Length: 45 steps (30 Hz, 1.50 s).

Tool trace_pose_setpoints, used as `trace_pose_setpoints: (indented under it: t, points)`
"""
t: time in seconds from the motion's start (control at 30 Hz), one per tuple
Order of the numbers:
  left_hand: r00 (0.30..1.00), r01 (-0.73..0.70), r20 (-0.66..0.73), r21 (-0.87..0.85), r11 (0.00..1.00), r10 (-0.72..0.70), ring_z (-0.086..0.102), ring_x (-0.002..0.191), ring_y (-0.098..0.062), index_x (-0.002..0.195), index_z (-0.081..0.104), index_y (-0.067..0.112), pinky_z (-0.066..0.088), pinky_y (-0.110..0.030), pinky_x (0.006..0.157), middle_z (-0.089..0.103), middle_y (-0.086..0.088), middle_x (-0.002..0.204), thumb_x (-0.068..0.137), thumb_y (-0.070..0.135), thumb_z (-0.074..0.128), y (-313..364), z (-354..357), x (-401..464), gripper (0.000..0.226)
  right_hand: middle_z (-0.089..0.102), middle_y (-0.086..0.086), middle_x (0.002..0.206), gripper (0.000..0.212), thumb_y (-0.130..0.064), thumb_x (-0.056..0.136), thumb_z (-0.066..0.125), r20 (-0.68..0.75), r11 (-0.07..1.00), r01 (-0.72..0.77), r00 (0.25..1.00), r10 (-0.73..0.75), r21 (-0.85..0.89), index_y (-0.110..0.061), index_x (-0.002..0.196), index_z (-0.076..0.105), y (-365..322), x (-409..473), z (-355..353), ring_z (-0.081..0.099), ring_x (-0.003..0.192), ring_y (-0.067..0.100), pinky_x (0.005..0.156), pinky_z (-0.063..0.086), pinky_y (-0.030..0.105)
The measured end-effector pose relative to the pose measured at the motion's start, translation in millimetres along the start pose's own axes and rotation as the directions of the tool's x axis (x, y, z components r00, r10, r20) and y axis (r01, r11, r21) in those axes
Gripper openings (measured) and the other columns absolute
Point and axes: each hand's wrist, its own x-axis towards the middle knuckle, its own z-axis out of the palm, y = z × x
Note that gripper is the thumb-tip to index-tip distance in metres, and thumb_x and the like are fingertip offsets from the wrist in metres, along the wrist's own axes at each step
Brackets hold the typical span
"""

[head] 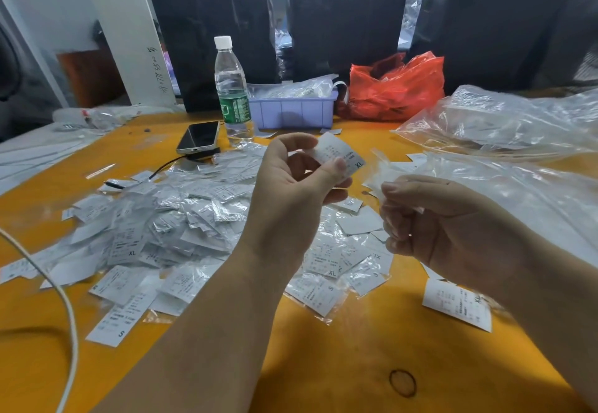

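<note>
White cable (69, 315) at far left, across orange tabletop (356, 364). Next, heap of bagged labels (161, 218), S and XL prints visible. Behind heap: phone (199, 137) face up, water bottle (232, 95) upright, purple tray (291, 112), red bag (398, 89). Left grip (291, 179) raised over heap, thumb and fingers pinching XL label (343, 154); label in air, clear of tabletop. Right grip (437, 225) curled round small clear bag (385, 173), just beside label, contact unclear. Large clear bags (501, 121) far right.
</note>
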Motion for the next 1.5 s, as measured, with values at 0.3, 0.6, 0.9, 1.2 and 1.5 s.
trace_pose_setpoints:
  t: [0.3,0.6,0.9,1.2,1.5]
  points:
    - [0.998,0.038,0.054,-0.093,0.995,-0.033,0.068,0.073,-0.015,0.114,0.049,0.019,0.055,-0.025,0.069,0.071,0.004,0.076,0.082,0.004,0.069,0,-1,2,0.041,0.05,0.002,0.059,0.02,-0.017,0.071,0.068,-0.004,1.0,-0.005,1.0,0.005,0.009,-0.018,0.054,0.059,1,2,-2,0.043,0.051,0.014,0.049,0.043,0.024]
    - [0.998,0.055,0.025,-0.163,0.985,-0.051,0.066,0.069,-0.015,0.113,0.052,0.017,0.054,-0.026,0.065,0.07,-0.001,0.077,0.083,0.001,0.067,2,-2,2,0.037,0.048,0.001,0.057,0.02,-0.018,0.07,0.067,-0.042,1.0,0.0,0.999,0.0,0.0,-0.017,0.053,0.057,1,1,-2,0.041,0.05,0.014,0.048,0.042,0.024]
    - [0.999,0.05,-0.012,-0.007,0.999,-0.05,0.064,0.066,-0.013,0.107,0.055,0.016,0.055,-0.026,0.064,0.07,-0.002,0.08,0.088,0.002,0.066,1,2,0,0.026,0.047,0.002,0.056,0.022,-0.02,0.072,0.066,-0.016,0.996,0.024,1.0,-0.025,-0.086,-0.016,0.052,0.058,4,3,-3,0.043,0.05,0.013,0.049,0.042,0.025]
    - [0.978,0.204,0.03,0.042,0.978,-0.206,0.058,0.066,-0.011,0.086,0.065,0.012,0.053,-0.023,0.062,0.067,0.002,0.072,0.088,0.009,0.067,-3,8,-2,0.004,0.048,0.003,0.057,0.011,-0.017,0.07,0.071,0.007,0.983,0.057,0.998,-0.057,-0.174,-0.012,0.063,0.064,8,3,-4,0.044,0.052,0.012,0.053,0.041,0.026]
    - [0.91,0.412,0.131,-0.167,0.896,-0.394,0.057,0.075,-0.015,0.098,0.06,0.016,0.054,-0.027,0.071,0.065,-0.004,0.082,0.062,0.022,0.072,-1,6,-1,0.039,0.052,0.002,0.056,0.012,-0.023,0.062,0.073,-0.054,0.941,0.115,0.989,-0.14,-0.319,-0.013,0.063,0.067,7,0,1,0.049,0.053,0.013,0.054,0.044,0.026]
